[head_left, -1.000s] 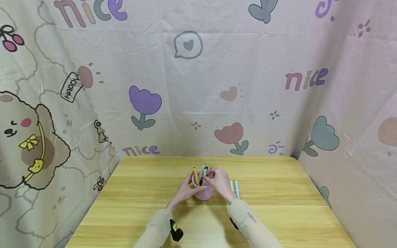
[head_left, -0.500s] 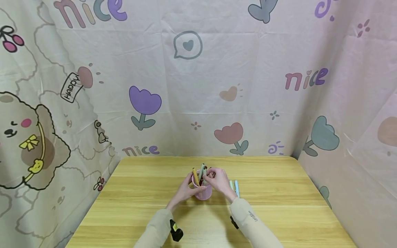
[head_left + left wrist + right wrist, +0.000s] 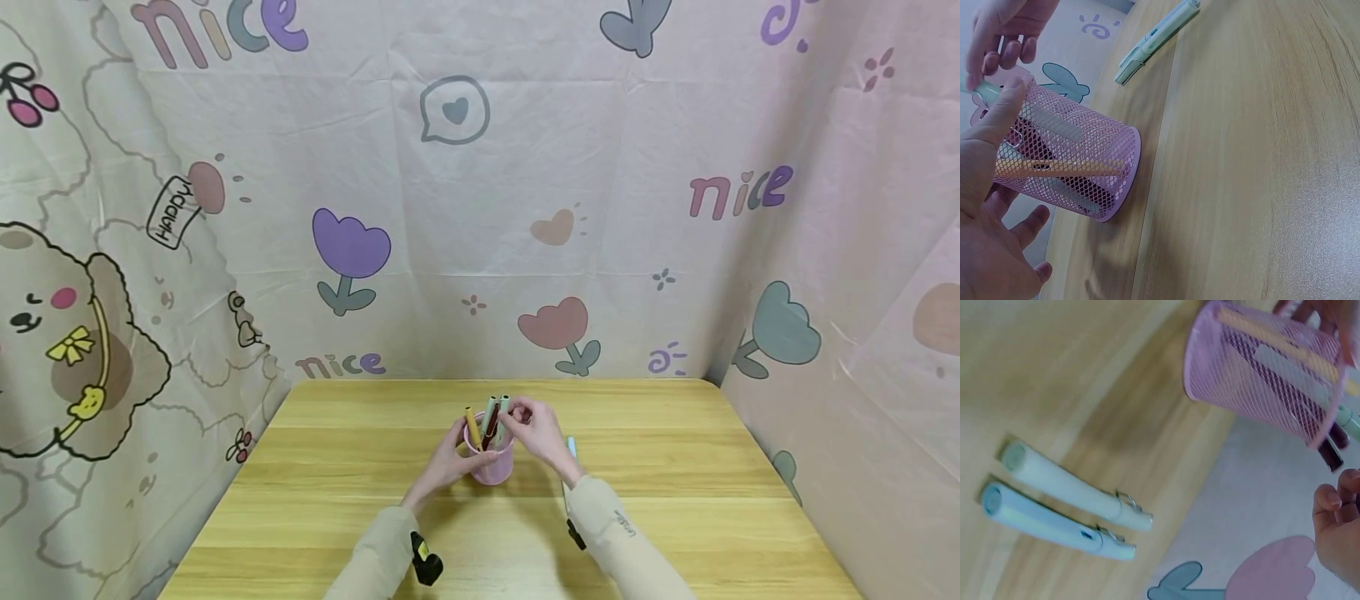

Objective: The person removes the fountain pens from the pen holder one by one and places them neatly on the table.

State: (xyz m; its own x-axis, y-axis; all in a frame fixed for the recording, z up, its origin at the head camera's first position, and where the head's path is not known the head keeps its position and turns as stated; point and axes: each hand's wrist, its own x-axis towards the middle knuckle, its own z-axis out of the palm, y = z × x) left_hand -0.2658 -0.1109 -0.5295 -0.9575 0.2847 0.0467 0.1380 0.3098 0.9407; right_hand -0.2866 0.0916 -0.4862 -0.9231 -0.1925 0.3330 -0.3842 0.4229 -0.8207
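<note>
A pink mesh pen holder (image 3: 492,471) stands on the table, slightly tilted in my left hand (image 3: 447,457). My left thumb (image 3: 1004,112) lies along its rim, and the other fingers reach round the far side. Inside are an orange pen (image 3: 472,427), dark red pens (image 3: 1329,454) and light green pens (image 3: 489,414). At the right of the rim, my right hand (image 3: 536,427) pinches the top of one light green pen (image 3: 505,405). The pinching fingertips are partly hidden in the right wrist view.
A pale green pen (image 3: 1066,484) and a light blue pen (image 3: 1054,519) lie side by side on the wooden table (image 3: 337,467), right of the holder. A printed cloth (image 3: 480,208) hangs behind the table's back edge.
My right hand has moved slightly right, and the light green pen at its fingertips has shifted up and right. My left hand and the holder have stayed nearly still.
</note>
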